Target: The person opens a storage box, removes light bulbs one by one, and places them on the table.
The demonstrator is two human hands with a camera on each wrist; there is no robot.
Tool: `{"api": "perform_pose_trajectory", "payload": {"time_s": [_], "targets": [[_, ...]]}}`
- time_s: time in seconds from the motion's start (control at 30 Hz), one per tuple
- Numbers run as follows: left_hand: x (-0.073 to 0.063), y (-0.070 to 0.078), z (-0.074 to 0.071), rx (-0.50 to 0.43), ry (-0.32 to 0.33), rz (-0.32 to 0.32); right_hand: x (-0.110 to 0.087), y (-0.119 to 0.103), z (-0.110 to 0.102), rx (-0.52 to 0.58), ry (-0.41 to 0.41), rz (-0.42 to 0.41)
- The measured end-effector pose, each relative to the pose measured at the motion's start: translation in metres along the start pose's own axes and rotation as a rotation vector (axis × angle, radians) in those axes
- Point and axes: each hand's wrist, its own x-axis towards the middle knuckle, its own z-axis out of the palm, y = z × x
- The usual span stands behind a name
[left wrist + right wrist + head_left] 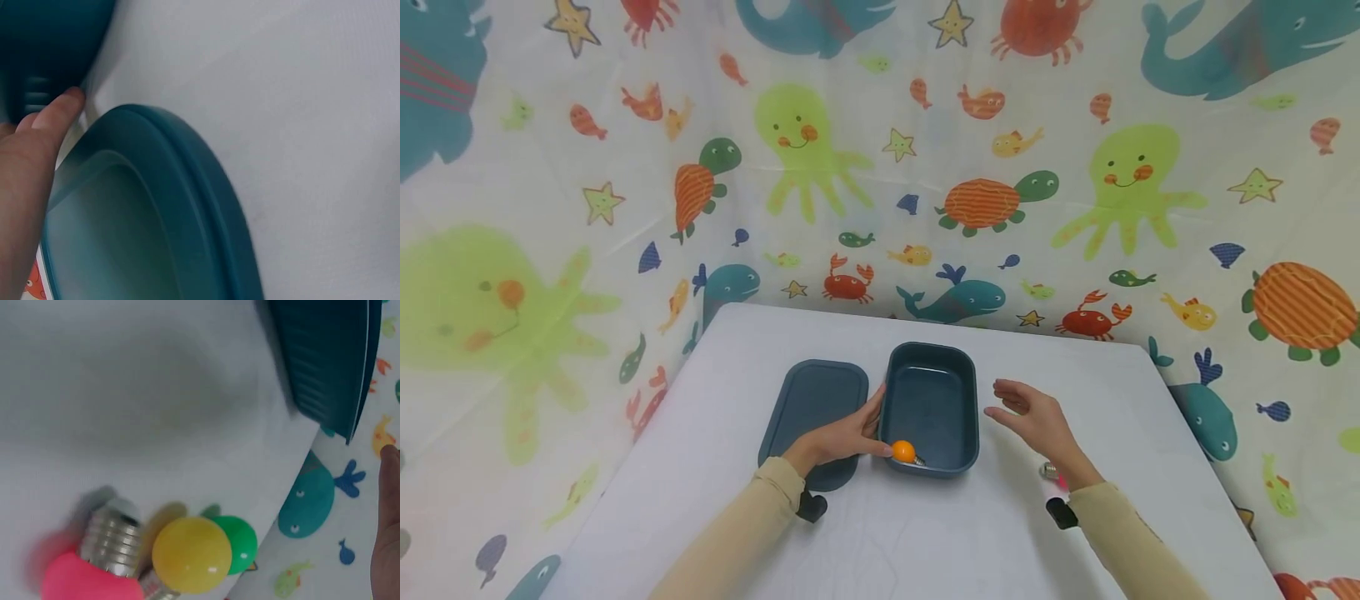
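A dark teal box (932, 408) stands on the table with an orange light bulb (903, 452) lying in its near left corner. My left hand (850, 433) rests along the box's left wall, thumb by the near corner close to the bulb; in the left wrist view its fingers (62, 112) reach the outer wall. To the right of the box my right hand (1033, 417) hovers apart from it with nothing in its grasp. Below that hand, in the right wrist view, lie a pink bulb (87, 578), a yellow bulb (192, 555) and a green bulb (240, 544).
The matching teal lid (820, 408) lies left of the box, partly under my left forearm. The white table (910, 542) backs onto a sea-animal curtain (880, 167), which also hangs at both sides.
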Motion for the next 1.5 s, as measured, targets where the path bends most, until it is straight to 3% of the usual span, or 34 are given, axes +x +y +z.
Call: {"api": "perform_pose_trajectory", "payload": {"time_s": [0.47,0.93,1.5], "targets": [[-0.001,0.001,0.000,-0.011,-0.004,0.006,0.008,-0.025,0.048,0.032,-0.029,0.012],[0.007,0.000,0.001,-0.001,0.015,0.004,0.014,-0.030,0.067,0.061,-0.094,-0.005],[0.010,-0.002,0.002,-0.012,0.012,0.021,0.018,-0.032,0.083,-0.058,-0.262,-0.079]]}}
